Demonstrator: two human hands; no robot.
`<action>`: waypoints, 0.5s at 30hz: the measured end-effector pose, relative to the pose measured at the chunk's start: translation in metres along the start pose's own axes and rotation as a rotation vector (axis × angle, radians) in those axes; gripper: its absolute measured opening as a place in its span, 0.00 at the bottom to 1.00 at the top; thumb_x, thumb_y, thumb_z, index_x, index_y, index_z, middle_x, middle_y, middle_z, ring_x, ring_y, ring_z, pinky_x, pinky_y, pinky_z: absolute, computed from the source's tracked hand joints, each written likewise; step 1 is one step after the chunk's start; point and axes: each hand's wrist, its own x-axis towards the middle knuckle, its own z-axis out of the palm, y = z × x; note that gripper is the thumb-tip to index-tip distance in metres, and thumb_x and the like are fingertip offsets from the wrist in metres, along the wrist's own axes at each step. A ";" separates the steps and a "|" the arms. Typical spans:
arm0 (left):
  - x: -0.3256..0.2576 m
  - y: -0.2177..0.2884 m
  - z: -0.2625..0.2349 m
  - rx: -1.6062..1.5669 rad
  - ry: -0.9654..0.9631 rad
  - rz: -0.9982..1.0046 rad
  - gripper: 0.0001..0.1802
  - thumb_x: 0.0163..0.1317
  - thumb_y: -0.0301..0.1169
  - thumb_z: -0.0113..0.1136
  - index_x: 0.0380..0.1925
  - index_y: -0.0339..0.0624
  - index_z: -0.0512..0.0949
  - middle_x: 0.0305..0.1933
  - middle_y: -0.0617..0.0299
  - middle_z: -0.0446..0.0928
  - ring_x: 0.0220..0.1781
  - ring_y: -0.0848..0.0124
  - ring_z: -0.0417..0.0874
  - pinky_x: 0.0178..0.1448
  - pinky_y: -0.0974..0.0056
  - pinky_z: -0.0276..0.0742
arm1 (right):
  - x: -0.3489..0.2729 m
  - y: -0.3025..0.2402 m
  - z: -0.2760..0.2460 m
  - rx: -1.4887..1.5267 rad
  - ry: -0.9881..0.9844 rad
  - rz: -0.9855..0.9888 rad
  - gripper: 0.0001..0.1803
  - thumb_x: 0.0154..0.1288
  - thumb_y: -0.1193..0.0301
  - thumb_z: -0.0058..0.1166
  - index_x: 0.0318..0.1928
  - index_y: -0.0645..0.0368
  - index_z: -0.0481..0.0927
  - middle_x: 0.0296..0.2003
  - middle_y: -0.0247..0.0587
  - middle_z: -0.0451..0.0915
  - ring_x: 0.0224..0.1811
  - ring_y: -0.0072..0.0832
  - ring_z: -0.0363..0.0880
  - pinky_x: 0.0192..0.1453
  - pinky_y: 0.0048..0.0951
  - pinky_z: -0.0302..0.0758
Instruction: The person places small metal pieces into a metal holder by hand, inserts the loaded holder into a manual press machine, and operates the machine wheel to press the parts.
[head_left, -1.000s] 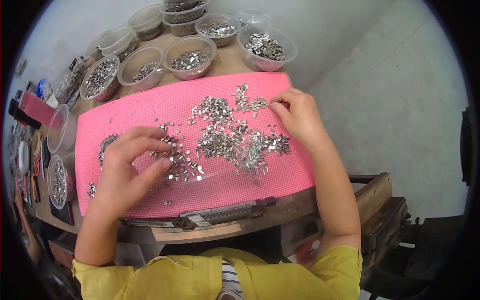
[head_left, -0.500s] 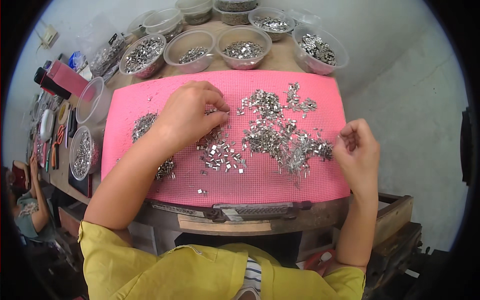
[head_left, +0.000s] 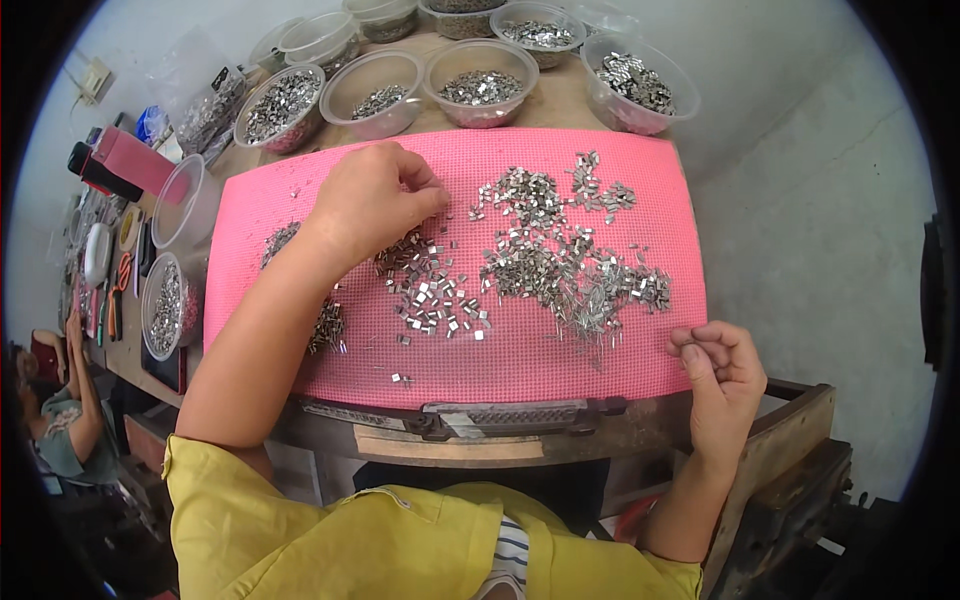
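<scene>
Over the upper left-middle of a pink textured mat (head_left: pixel 440 375) is my left hand (head_left: pixel 378 200), its thumb and fingertips pinched together; whatever they hold is too small to make out. Just below it lies a loose pile of small shiny square metal pieces (head_left: pixel 435 300). My right hand (head_left: pixel 722 375) is at the mat's lower right edge, fingers curled and closed, with a tiny dark bit seeming to show at the fingertips. A larger heap of metal pieces (head_left: pixel 540 270) mixed with thin pins spreads between the hands. Another pile (head_left: pixel 328 325) is partly hidden behind my left forearm.
Clear plastic bowls of metal pieces (head_left: pixel 482 88) line the far side. Another bowl (head_left: pixel 172 310) stands left of the mat, near orange-handled scissors (head_left: pixel 122 275) and a pink box (head_left: pixel 138 160). A dark metal bar (head_left: pixel 500 418) runs along the front edge. Another person (head_left: pixel 75 410) sits far left.
My right hand has moved down and nearer, away from the right end of the heap. My left hand has shifted slightly left and up, still pinched.
</scene>
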 end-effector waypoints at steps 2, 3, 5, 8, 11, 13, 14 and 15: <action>-0.003 0.001 0.001 -0.026 -0.012 -0.013 0.14 0.56 0.40 0.70 0.31 0.40 0.90 0.31 0.51 0.88 0.36 0.55 0.90 0.48 0.52 0.84 | -0.005 0.005 -0.002 0.000 0.008 -0.025 0.08 0.71 0.86 0.58 0.48 0.70 0.80 0.43 0.47 0.88 0.46 0.27 0.88 0.57 0.28 0.83; -0.004 0.004 0.001 -0.030 -0.050 -0.010 0.14 0.56 0.40 0.71 0.31 0.39 0.90 0.32 0.51 0.87 0.37 0.55 0.89 0.49 0.52 0.84 | -0.006 0.006 -0.002 0.001 0.009 -0.023 0.08 0.71 0.86 0.58 0.48 0.70 0.80 0.43 0.47 0.88 0.46 0.27 0.88 0.57 0.28 0.83; -0.005 0.005 0.005 -0.041 -0.097 -0.001 0.14 0.55 0.40 0.71 0.30 0.39 0.89 0.34 0.50 0.87 0.38 0.54 0.89 0.49 0.51 0.84 | -0.010 0.007 -0.001 -0.071 0.020 -0.034 0.07 0.68 0.86 0.61 0.45 0.70 0.82 0.42 0.44 0.88 0.43 0.23 0.86 0.52 0.24 0.82; -0.005 0.002 0.009 0.112 -0.055 0.017 0.14 0.55 0.41 0.72 0.30 0.41 0.89 0.39 0.50 0.85 0.44 0.52 0.86 0.53 0.48 0.82 | -0.014 0.003 0.005 -0.097 0.028 -0.028 0.06 0.66 0.85 0.65 0.43 0.70 0.84 0.40 0.39 0.87 0.40 0.18 0.83 0.46 0.20 0.79; -0.007 0.005 0.002 0.149 -0.050 0.005 0.13 0.55 0.41 0.70 0.28 0.43 0.89 0.37 0.53 0.85 0.46 0.53 0.85 0.54 0.51 0.81 | -0.017 0.007 0.010 -0.036 0.045 -0.008 0.07 0.66 0.85 0.64 0.44 0.69 0.85 0.38 0.35 0.87 0.38 0.16 0.81 0.43 0.18 0.76; -0.007 0.009 0.008 0.193 -0.030 0.042 0.12 0.54 0.40 0.70 0.28 0.42 0.89 0.36 0.53 0.85 0.46 0.54 0.85 0.54 0.51 0.81 | -0.019 0.005 0.011 -0.010 0.049 -0.003 0.07 0.66 0.86 0.63 0.44 0.69 0.85 0.37 0.35 0.86 0.38 0.16 0.81 0.43 0.18 0.76; -0.007 0.009 0.010 0.244 -0.005 0.074 0.12 0.53 0.39 0.69 0.28 0.42 0.89 0.36 0.54 0.85 0.46 0.54 0.85 0.54 0.51 0.81 | -0.020 0.004 0.011 0.003 0.051 0.003 0.07 0.67 0.85 0.63 0.45 0.70 0.85 0.37 0.35 0.87 0.38 0.16 0.82 0.43 0.18 0.77; -0.008 0.010 0.009 0.241 -0.009 0.078 0.12 0.53 0.39 0.69 0.28 0.42 0.89 0.36 0.54 0.85 0.46 0.54 0.85 0.54 0.51 0.81 | -0.021 0.002 0.012 0.015 0.054 0.009 0.06 0.68 0.85 0.62 0.45 0.70 0.85 0.37 0.35 0.87 0.38 0.17 0.82 0.44 0.19 0.78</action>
